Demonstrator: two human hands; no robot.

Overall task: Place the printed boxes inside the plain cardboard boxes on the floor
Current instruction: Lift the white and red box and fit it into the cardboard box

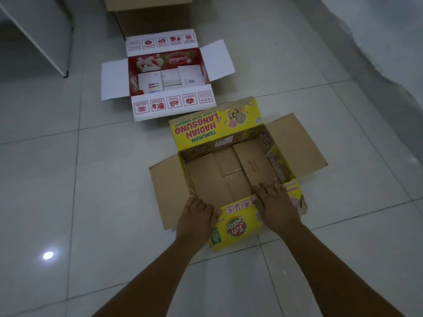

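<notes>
A yellow printed "Teh Gelas" box (pixel 215 131) stands open on the tiled floor in front of me. Its near and far flaps are yellow, its side flaps (pixel 167 186) plain brown, and its bottom is bare cardboard. My left hand (pixel 196 216) grips the near left corner, thumb on the near yellow flap. My right hand (pixel 274 204) lies over the near right rim, fingers reaching inside. Behind it sits an open box (pixel 169 59) with white flaps and red "mingcoco" print on its inner walls. A plain cardboard box (pixel 151 19) stands at the far edge, partly cut off.
Several white packs (pixel 151 82) lie inside the red-and-white box. A white panel of furniture with a dark foot (pixel 45 35) stands at the far left. A pale wall or curtain edge (pixel 389 42) runs along the right. Glossy floor tiles surround the boxes.
</notes>
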